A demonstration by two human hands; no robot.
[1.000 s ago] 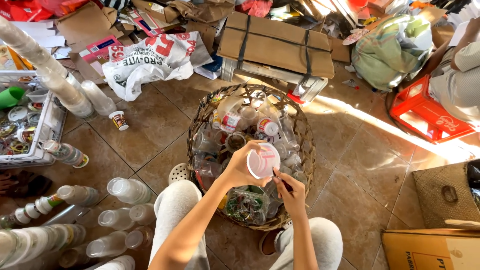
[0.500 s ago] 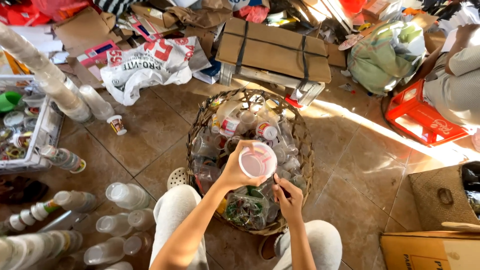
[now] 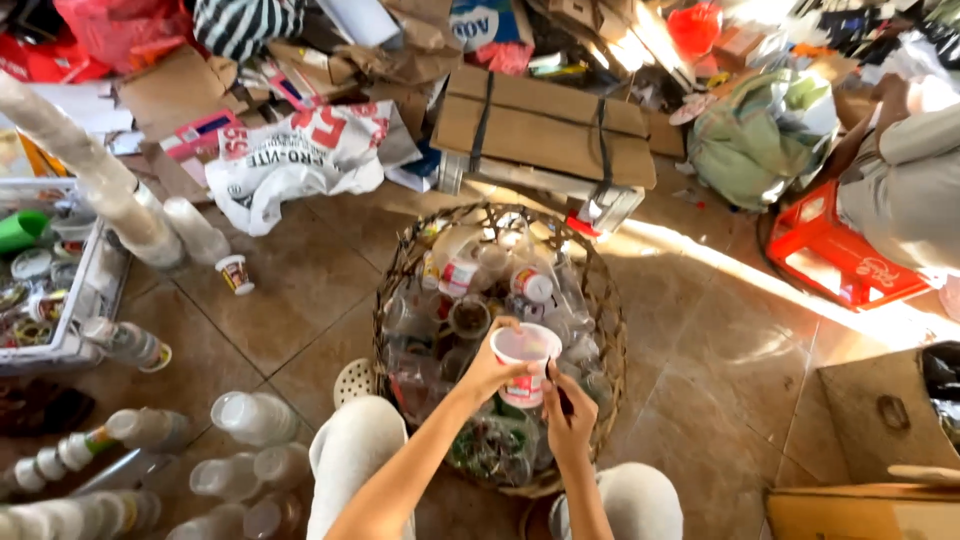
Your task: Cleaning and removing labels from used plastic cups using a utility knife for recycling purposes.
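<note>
Holding: my left hand (image 3: 492, 368) grips a pink-and-white plastic cup (image 3: 525, 362) by its side, mouth tilted up toward the camera; fingers wrap the near wall
Right hand: my right hand (image 3: 570, 412) sits just beside the cup's lower edge, fingers pinched narrow on a thin dark tool (image 3: 553, 382) whose tip touches the cup; what kind of tool I cannot tell
Cup position: above the near half of the woven basket (image 3: 610, 320), between my two knees (image 3: 360, 450)
Basket: round, wicker, standing on the tiled floor (image 3: 300, 300); filled with clear plastic cups, bottles and lids, all jumbled
Left side: stacks of clear cups (image 3: 250, 415) lie on the floor near my left knee; a tall leaning stack (image 3: 90, 180) rises beside a white crate (image 3: 95, 300); a small printed paper cup (image 3: 235, 273) stands alone on the tiles
Beyond the basket: flattened cardboard bundle (image 3: 545, 130) bound with dark straps; a white printed sack (image 3: 300, 160) beside it
Right side: a red plastic stool (image 3: 840, 265) with another person's sleeve (image 3: 900, 190) above it, well apart from my hands
</note>
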